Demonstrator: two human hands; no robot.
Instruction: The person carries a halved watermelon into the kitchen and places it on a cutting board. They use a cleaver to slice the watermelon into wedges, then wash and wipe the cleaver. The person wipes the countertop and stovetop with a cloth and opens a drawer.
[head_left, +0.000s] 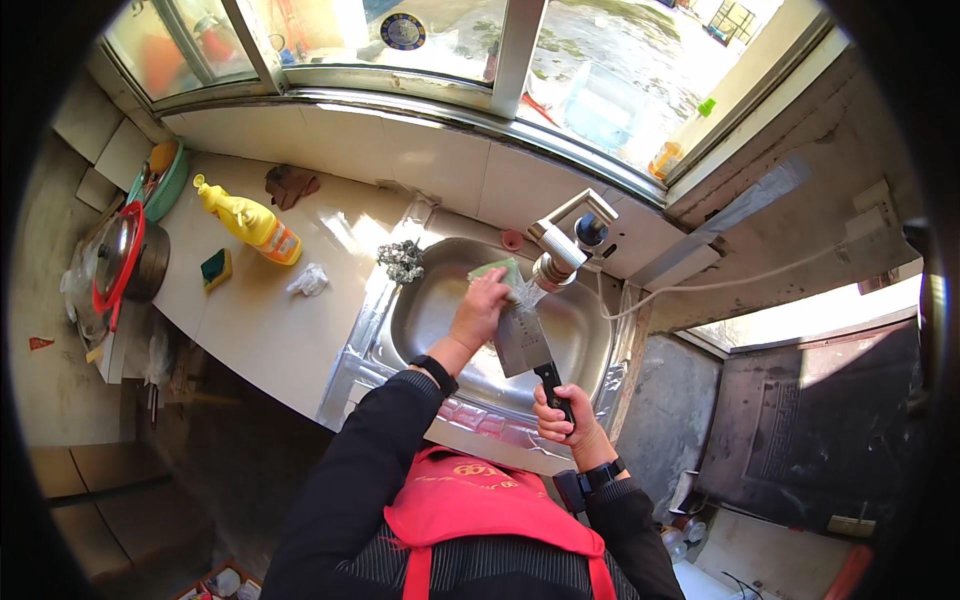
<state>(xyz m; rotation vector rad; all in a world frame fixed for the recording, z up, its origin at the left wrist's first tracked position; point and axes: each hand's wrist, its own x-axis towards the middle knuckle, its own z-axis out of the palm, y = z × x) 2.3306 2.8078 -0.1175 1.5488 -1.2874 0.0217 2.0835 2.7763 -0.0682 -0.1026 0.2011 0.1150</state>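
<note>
In my right hand (566, 414) is the black handle of a cleaver (523, 341), its broad steel blade angled up and left over the sink. My left hand (482, 306) grips a pale green cloth or scouring pad (501, 271) at the blade's far end. Water runs from the faucet (556, 247) onto the top of the blade beside the pad. Below lies the stainless steel sink basin (431, 315). Part of the pad is covered by my left fingers.
A steel wool scrubber (401, 261) sits on the sink's left rim. Along the counter (247, 315) are a yellow detergent bottle (251, 223), a sponge (216, 270), crumpled white tissue (308, 280) and a brown cloth (289, 186). A lidded pot (142, 262) and green basket (163, 184) stand farther left.
</note>
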